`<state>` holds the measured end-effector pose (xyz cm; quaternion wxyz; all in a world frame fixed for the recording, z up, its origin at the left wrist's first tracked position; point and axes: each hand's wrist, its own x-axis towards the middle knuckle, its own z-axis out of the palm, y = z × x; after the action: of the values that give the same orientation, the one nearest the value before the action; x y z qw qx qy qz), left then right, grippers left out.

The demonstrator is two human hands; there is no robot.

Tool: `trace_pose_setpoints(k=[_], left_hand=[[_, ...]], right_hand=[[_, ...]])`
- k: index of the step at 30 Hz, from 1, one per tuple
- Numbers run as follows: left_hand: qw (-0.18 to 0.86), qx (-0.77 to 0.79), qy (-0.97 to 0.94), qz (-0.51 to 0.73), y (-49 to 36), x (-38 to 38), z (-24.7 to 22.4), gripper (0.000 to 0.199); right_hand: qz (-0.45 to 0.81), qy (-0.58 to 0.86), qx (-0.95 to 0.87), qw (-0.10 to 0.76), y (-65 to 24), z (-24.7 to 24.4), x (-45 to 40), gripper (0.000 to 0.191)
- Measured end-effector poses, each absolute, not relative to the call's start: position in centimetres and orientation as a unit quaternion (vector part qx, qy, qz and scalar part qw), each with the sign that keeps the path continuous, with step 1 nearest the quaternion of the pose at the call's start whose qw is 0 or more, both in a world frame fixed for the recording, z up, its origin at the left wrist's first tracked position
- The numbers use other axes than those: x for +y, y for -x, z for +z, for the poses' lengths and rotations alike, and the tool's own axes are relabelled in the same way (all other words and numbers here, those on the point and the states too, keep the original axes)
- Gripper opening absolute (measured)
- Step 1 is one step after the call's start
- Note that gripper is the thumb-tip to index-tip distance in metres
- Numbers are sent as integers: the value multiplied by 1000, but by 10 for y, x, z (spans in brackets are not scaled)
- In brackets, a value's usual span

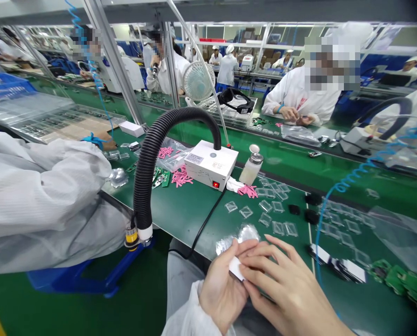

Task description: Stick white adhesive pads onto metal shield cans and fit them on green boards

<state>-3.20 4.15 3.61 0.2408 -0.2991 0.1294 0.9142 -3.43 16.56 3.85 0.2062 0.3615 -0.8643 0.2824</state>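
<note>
Low in the view, my left hand (222, 298) and my right hand (287, 291) pinch a small white rectangular piece (236, 268) between their fingers. A crumpled, shiny clear film (238, 239) sticks out above my fingertips and seems to belong to the white piece. Several small clear plastic squares (271, 215) lie on the green bench mat (198, 219) just beyond my hands. To my right are white-and-black strips (336, 265) and green circuit boards (400, 280).
A white benchtop unit (211, 164) with a black corrugated hose (149, 158) stands ahead, beside a liquid dispenser bottle (251, 165) and pink strips (180, 176). A co-worker's white sleeve (44, 196) fills the left. More workers sit across the bench.
</note>
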Motion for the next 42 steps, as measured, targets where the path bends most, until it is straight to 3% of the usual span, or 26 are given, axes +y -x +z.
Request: trace_pose_setpoints(k=[10,19,24,31,42], left_hand=[[276,36,290,916,36,36,34,30],[307,81,271,909,36,30,27,61],[312,61,264,911,37,27,31,65],[303,-17,220,927,36,32,42,52],[302,-17,243,921,36,33,47,40]], right_hand=[[244,-396,-863,199,34,44,167,21],[272,-422,-843,193,38,37,170,17],[280,-440,-834,178,44,39,174,16],[324,-409,-834,180,47,42,175,13],[312,-402,-835,209,44,42,172,11]])
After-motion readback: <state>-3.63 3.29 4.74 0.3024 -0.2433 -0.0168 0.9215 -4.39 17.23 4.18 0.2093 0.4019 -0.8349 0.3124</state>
